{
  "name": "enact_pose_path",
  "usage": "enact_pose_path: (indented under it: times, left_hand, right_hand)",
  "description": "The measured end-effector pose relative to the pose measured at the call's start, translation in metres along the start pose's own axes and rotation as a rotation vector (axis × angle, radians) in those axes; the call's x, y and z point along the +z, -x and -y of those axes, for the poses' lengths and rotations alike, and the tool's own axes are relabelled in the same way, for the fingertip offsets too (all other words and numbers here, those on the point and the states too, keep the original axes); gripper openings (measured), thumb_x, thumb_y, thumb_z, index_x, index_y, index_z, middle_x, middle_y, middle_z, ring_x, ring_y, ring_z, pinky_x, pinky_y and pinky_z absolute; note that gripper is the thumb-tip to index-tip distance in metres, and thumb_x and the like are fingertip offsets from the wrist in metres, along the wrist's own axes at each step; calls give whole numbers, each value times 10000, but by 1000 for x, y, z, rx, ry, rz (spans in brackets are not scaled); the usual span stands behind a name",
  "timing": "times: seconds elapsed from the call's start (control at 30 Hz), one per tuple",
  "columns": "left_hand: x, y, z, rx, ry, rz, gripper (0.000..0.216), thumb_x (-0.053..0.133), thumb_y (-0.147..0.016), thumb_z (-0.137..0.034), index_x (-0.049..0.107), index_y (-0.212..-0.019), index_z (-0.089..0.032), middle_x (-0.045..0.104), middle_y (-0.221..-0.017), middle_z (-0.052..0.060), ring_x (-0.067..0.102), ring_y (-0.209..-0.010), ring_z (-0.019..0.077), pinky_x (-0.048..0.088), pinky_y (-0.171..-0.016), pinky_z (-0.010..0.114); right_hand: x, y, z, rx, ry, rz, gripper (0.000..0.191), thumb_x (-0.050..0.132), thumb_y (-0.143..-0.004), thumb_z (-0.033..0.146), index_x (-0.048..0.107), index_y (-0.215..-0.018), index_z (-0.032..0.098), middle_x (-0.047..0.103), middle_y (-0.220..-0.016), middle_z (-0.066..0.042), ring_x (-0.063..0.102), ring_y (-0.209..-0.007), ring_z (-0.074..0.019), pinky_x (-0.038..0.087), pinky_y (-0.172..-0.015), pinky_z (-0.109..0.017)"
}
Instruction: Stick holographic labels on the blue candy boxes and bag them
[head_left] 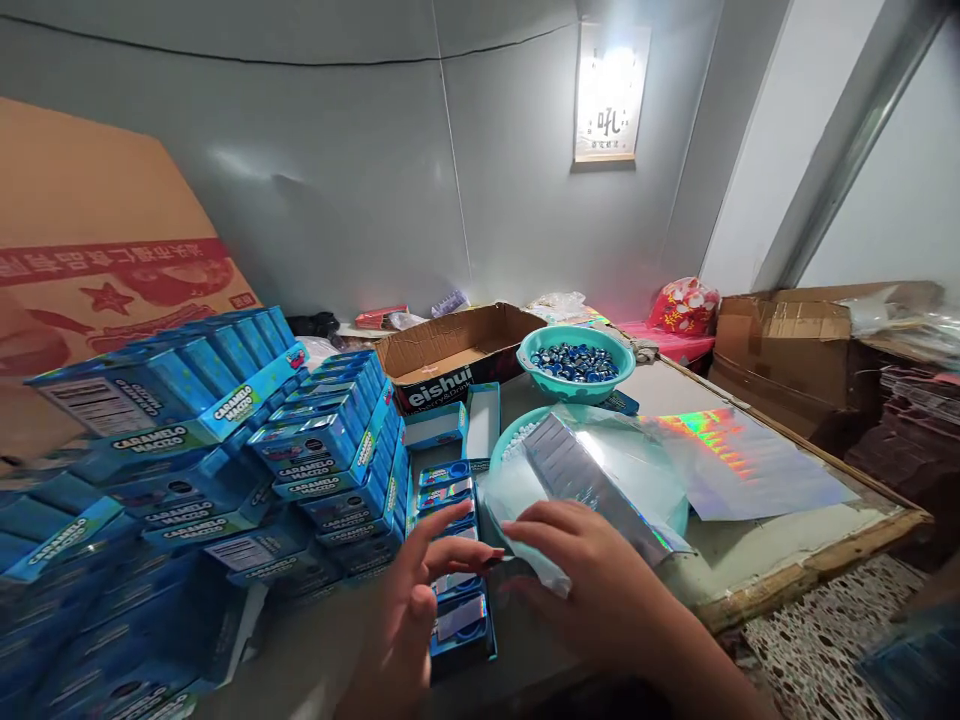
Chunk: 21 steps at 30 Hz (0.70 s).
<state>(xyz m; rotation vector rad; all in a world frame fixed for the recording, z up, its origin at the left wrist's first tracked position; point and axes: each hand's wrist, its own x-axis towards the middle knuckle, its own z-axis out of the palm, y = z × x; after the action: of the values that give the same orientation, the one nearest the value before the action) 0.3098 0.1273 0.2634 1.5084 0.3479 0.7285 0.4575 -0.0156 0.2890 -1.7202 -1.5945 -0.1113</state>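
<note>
My left hand [427,595] is over an open blue box [459,630] with a row of small packs, its fingers spread and bent. Some packs carry shiny silvery stickers [461,617]. Close to its fingertips, my right hand [581,560] is curled with the fingers pointing left. A small pale sliver shows between the two hands, too small to name. Crumpled clear plastic [551,575] lies by the right fingers. Beyond them, a strip of silvery sheet [577,470] rests across a turquoise basin [684,505] that holds white pellets. The right thumb is hard to see.
Stacked blue candy boxes [330,455] fill the left, before a large carton [97,200]. At the back are a shallow cardboard tray [450,350] and a turquoise bowl [577,388] of dark blue wrapped pieces. A holographic sheet [757,475] lies right, near the table's wooden edge [810,580].
</note>
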Motion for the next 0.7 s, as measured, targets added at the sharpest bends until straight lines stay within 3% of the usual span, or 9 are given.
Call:
enact_pose_path:
  times: [0.1, 0.23, 0.4, 0.57, 0.7]
  left_hand:
    - [8, 8, -2, -18, 11, -14, 793, 499, -764, -842, 618, -1263, -238, 757, -957, 63, 677, -915, 270, 515, -848, 390]
    - [4, 12, 5, -51, 61, -31, 813, 428, -800, -845, 578, -1313, -232, 753, -1005, 70, 676, -932, 259, 517, -853, 380]
    - [-3, 7, 10, -175, 296, 3, 861, 459, -767, -862, 516, -1349, -229, 761, -991, 94, 703, -885, 273, 571, -779, 399]
    - [-8, -1, 12, -169, 227, -307, 620, 673, -776, -669, 598, -1201, -223, 692, -1250, 125, 702, -962, 253, 603, -762, 368]
    - [-2, 6, 11, -180, 153, -258, 552, 784, -708, -592, 678, -1080, -198, 745, -1033, 103, 713, -900, 234, 590, -805, 346]
  right_hand:
    - [15, -2, 2, -17, 0, 37, 60, 663, -928, 216, 698, -976, 209, 704, -870, -17, 629, -776, -175, 412, -739, -305]
    - [25, 1, -1, -20, -19, -13, 130, 600, -974, 212, 706, -898, 210, 686, -751, -12, 601, -692, -157, 378, -692, -287]
    - [30, 1, 0, 0, -41, -160, 150, 596, -976, 235, 745, -977, 213, 707, -730, -19, 626, -651, -156, 406, -684, -292]
    - [35, -7, 4, 54, -138, -301, 122, 636, -930, 209, 757, -914, 216, 741, -761, -25, 674, -686, -181, 469, -693, -313]
    - [47, -11, 7, 164, -349, -387, 83, 693, -875, 231, 771, -867, 255, 774, -817, -19, 722, -756, -207, 515, -850, -371]
